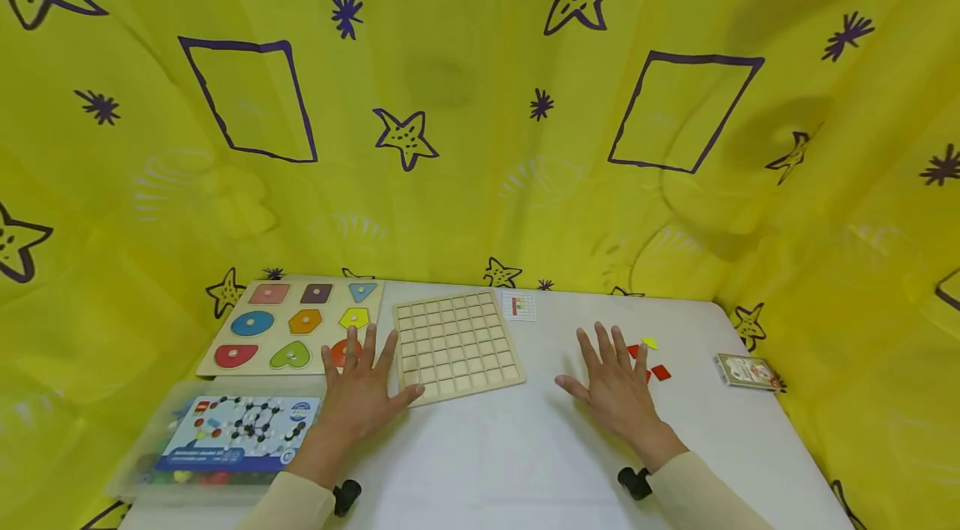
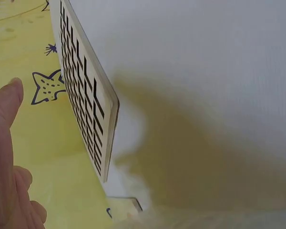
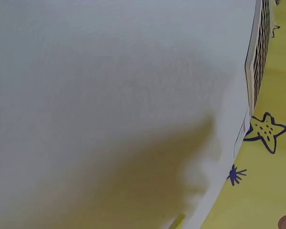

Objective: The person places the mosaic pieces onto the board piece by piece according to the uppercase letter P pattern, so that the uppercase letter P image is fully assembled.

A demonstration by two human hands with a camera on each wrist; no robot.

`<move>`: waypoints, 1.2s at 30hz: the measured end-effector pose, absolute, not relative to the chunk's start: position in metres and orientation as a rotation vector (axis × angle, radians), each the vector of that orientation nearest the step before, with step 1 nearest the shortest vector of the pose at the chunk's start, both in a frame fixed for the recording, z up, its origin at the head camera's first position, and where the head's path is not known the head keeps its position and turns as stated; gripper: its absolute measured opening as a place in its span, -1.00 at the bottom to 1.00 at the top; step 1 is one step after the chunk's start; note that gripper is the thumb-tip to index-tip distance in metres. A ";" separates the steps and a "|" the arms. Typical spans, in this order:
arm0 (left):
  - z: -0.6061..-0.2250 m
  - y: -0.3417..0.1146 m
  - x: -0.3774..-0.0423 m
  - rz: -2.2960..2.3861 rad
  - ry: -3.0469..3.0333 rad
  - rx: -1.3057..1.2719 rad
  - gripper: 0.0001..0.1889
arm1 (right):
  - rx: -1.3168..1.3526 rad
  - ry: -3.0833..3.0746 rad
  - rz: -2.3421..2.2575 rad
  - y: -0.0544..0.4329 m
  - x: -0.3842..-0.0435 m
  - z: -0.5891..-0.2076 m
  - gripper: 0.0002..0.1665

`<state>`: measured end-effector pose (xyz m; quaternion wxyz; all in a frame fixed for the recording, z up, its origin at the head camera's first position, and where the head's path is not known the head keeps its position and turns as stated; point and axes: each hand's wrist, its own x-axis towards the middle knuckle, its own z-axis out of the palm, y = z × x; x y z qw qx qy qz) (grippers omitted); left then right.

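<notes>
Both hands are held over the white table with fingers spread, and neither holds anything. My left hand (image 1: 362,397) hovers between the wooden grid board (image 1: 459,344) and the shape puzzle board (image 1: 296,326), overlapping the puzzle's lower right corner in the head view. My right hand (image 1: 617,392) is beside several small red tiles (image 1: 661,372) and a yellow tile (image 1: 649,342), some partly hidden behind its fingers. A small printed card (image 1: 518,306) lies at the grid board's upper right. In the left wrist view, the thumb (image 2: 7,102) stands apart from the board.
A clear plastic box with a molecular model label (image 1: 236,434) stands at the front left, partly behind the left forearm. At the right lies a small card box (image 1: 747,372). A yellow patterned curtain (image 1: 480,205) encloses the table's back and sides.
</notes>
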<state>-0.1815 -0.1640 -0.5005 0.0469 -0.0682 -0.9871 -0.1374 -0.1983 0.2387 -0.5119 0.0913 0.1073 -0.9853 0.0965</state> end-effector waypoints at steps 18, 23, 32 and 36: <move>-0.529 -0.128 -0.195 -0.486 -3.042 -0.201 -0.03 | 0.628 -3.123 0.405 0.172 -0.222 -0.521 0.04; -0.539 -0.124 -0.198 -0.600 -3.073 -0.201 -0.05 | 0.750 -3.220 0.398 0.157 -0.223 -0.525 0.05; -0.535 -0.128 -0.190 -0.576 -3.214 -0.257 -0.06 | 0.817 -3.258 0.323 0.146 -0.207 -0.534 0.12; -0.526 -0.130 -0.174 -0.561 -3.266 -0.265 -0.03 | 0.855 -3.254 0.331 0.147 -0.188 -0.532 0.12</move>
